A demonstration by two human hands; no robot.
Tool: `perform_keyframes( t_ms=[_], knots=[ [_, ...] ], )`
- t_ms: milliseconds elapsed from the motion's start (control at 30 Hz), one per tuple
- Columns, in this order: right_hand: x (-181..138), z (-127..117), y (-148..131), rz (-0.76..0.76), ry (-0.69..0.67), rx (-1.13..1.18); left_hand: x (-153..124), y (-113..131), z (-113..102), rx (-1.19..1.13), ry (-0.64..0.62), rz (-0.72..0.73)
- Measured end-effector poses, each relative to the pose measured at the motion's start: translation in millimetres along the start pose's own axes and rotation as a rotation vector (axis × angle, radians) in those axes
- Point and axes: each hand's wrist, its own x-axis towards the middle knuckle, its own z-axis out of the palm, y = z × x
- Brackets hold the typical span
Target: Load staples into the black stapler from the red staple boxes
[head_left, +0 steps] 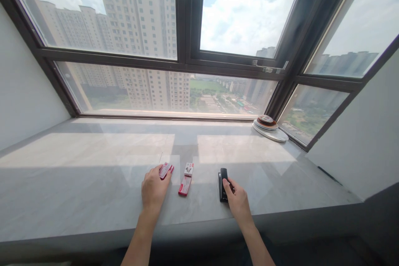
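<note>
My left hand (pixel 156 187) is closed around a small red and white box (pixel 166 170), its fingers hiding the left side. What looks like a second red edge shows under that box. Just to the right, another red and white box (pixel 185 186) lies flat on the sill, and a small white box with a dark picture (pixel 188 169) sits at its far end. My right hand (pixel 238 199) grips a black stapler (pixel 223 185) from its right side, thumb on top. The stapler rests on the sill with its length pointing toward the window.
A wide pale stone windowsill (pixel 93 191) carries everything, its front edge close to my forearms. In the far right corner stands a stack of round plates or discs (pixel 270 129). Dark-framed windows rise behind, with white walls at both ends.
</note>
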Motion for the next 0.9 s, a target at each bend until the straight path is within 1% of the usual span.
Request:
perform_keyframes(
  t_ms=[100,133,233,300,333,400,500,567,633,700,767,900],
  knots=[
    [1,1,3,0.016,-0.001,-0.007,-22,-7,-15,0.058,0.08,-0.047],
    [1,1,4,0.02,-0.002,-0.011,-30,-11,-20,0.087,0.079,-0.067],
    [2,3,7,0.022,0.0,-0.019,-51,-19,-33,0.164,0.018,-0.095],
    [4,4,9,0.024,-0.001,-0.023,-60,-15,-36,0.191,0.024,-0.098],
    [4,4,9,0.026,-0.002,-0.025,-63,-9,-36,0.191,0.04,-0.087],
    [5,4,10,0.033,-0.007,-0.029,-67,9,-30,0.153,0.046,-0.022],
    [4,2,8,0.034,-0.004,-0.031,-68,43,-13,0.074,-0.05,0.113],
    [2,2,6,0.026,0.002,-0.028,-64,63,2,0.058,-0.101,0.146],
    [2,2,6,0.017,0.005,-0.026,-59,75,15,0.06,-0.128,0.167],
    [3,3,7,0.01,0.008,-0.021,-55,81,24,0.057,-0.15,0.203],
    [5,3,10,0.009,0.015,-0.003,-54,81,27,0.05,-0.153,0.213],
    [13,-1,10,-0.037,-0.003,0.035,-65,73,21,0.041,-0.132,0.16]
  ],
)
